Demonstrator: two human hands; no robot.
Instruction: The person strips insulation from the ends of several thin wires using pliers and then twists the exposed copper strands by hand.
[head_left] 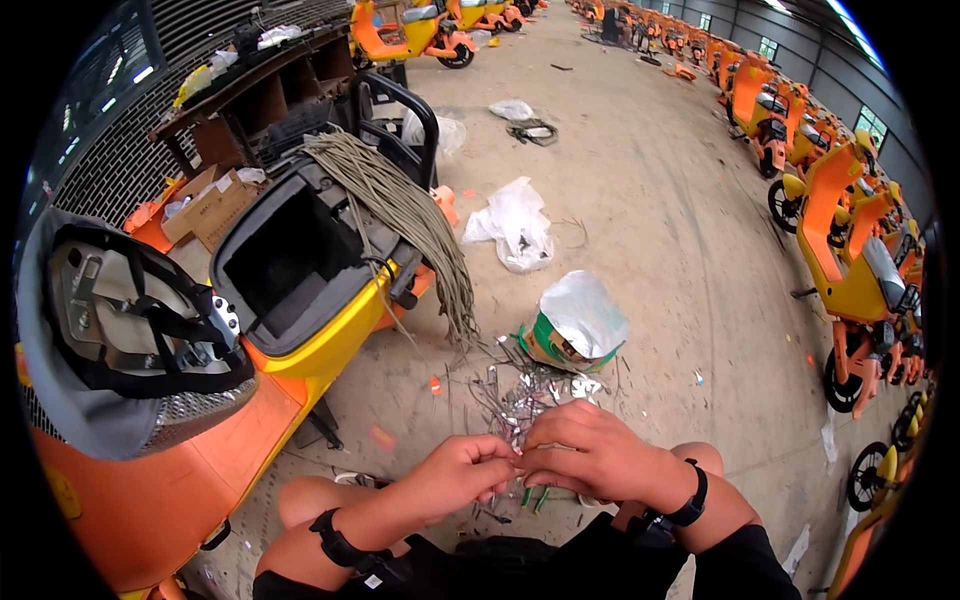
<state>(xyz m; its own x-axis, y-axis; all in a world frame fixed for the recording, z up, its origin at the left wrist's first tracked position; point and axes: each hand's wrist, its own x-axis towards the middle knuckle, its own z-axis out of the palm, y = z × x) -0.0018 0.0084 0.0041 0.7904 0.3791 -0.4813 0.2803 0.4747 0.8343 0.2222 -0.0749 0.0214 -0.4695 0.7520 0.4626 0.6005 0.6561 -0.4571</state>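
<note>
My left hand and my right hand meet in front of me, fingertips pinched close together. Something small seems to sit between them, too small to make out. Beneath and beyond the fingers lies a scatter of metal bits and wire scraps on the floor. Green-handled pliers rest on the floor just under my hands. Past the scraps stands a green and brown bucket with a whitish bag over its mouth.
At left is a yellow and orange scooter with its seat compartment exposed; a bundle of grey-green cord hangs over it, and a grey seat lies on it. A white plastic bag is on the floor ahead. Parked scooters line the right.
</note>
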